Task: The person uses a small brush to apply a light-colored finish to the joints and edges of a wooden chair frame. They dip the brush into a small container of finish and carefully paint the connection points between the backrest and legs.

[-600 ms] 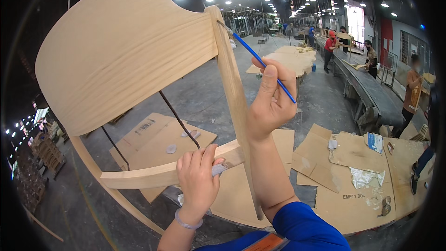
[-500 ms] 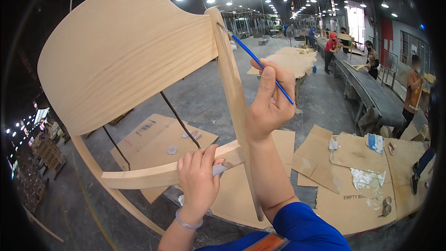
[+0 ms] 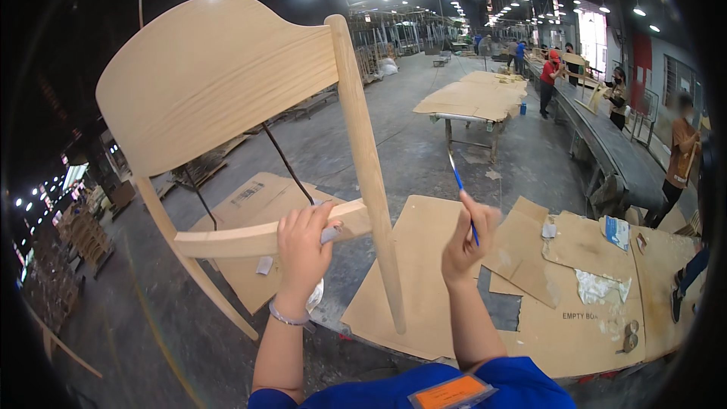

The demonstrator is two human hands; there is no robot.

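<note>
A pale wooden chair back frame point(image 3: 360, 136) stands tilted at the left, its broad curved top panel point(image 3: 219, 76) facing me. My left hand point(image 3: 304, 246) is closed round the lower crossrail point(image 3: 227, 242), near its joint with the right post. A small greyish piece point(image 3: 331, 232), of a kind I cannot make out, shows by that thumb. To the right of the frame, my right hand point(image 3: 468, 242) pinches a thin blue paintbrush point(image 3: 457, 174). The brush points upward with its tip apart from the wood.
Cardboard sheets point(image 3: 424, 280) cover the worktable, with a crumpled white cloth point(image 3: 602, 288), a blue-and-white packet point(image 3: 616, 232) and tape rolls point(image 3: 631, 337) on the right. Farther off are a cardboard-topped table point(image 3: 473, 98), a long conveyor point(image 3: 598, 140) and several people working beside it.
My right hand has drawn the brush away from the top of the right post, down and to the right. The frame sits lower in view; my left hand still grips the crossrail.
</note>
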